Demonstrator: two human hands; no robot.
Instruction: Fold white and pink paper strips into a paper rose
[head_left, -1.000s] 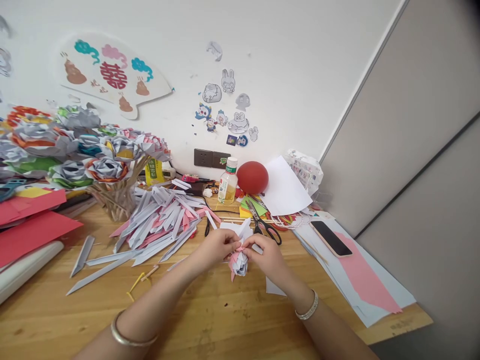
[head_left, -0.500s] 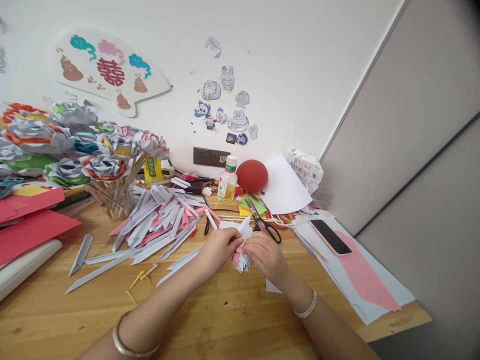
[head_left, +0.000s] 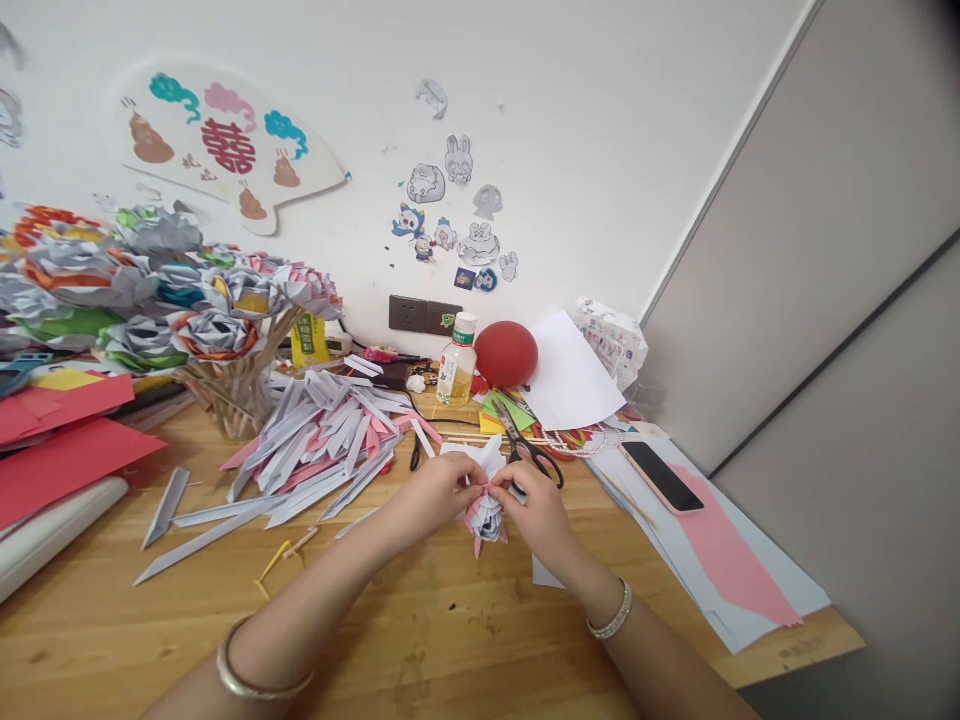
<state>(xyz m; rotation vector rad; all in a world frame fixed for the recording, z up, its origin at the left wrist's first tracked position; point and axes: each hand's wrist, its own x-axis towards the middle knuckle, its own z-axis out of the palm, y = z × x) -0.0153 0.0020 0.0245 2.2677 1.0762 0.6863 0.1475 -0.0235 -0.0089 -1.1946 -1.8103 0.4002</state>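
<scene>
Between my two hands is a paper flower (head_left: 487, 522) of pink and white folded strips, its layered petals turned down toward me. My left hand (head_left: 446, 490) pinches its pink upper edge from the left. From the right, my right hand (head_left: 534, 508) pinches the same edge, fingertips almost meeting those of the left. White folded paper (head_left: 486, 455) sticks up just behind my fingers. Black-handled scissors (head_left: 529, 445) lie open beyond my right hand. To the left is a heap of white and pink folded paper strips (head_left: 322, 430).
A clear vase (head_left: 232, 405) of finished paper flowers stands at the left, near red paper sheets (head_left: 67, 455). At the back are a drink bottle (head_left: 456, 362) and a red balloon (head_left: 507, 353). A phone (head_left: 661, 477) rests on papers at the right, beside a grey panel.
The flower has tipped so its layered petals and a pink tip below show more. My right hand's fingers have shifted to a pinch at its upper edge.
</scene>
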